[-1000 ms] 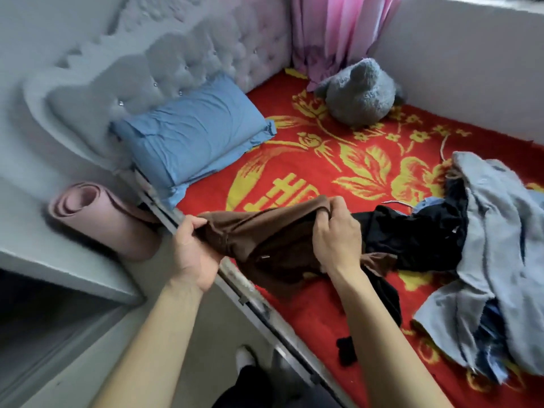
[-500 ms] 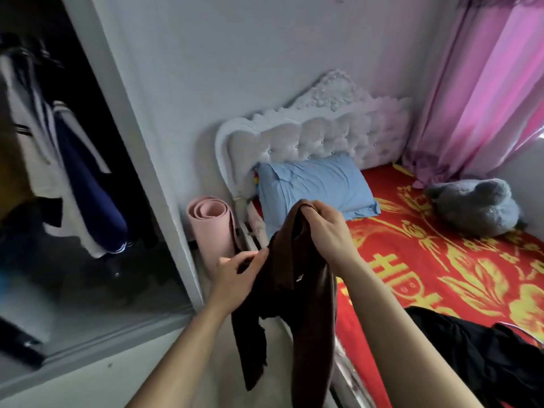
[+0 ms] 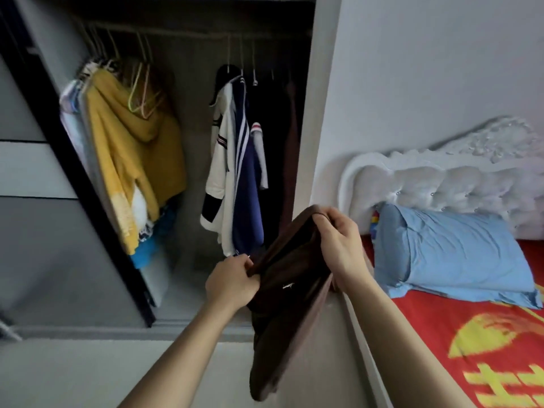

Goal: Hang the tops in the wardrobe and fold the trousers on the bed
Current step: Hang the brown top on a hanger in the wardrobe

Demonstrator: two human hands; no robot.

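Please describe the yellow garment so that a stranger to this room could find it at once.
Look into the open wardrobe left of the bed. In its left half hangs the yellow hooded top. Its neighbours are pale, blue or navy; only it is yellow.

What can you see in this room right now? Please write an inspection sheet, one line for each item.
Surface: bed with a red and yellow cover, only partly in view.
Job's things: brown garment held up in front of the open wardrobe; yellow hoodie and white and navy tops hang inside, with empty hangers between them.
Clutter: nothing seen.
Hands: left hand and right hand both grip the brown garment's upper edge.
Cables: nothing seen.
Surroundings: blue pillow against a white headboard; sliding door at left; white wall.
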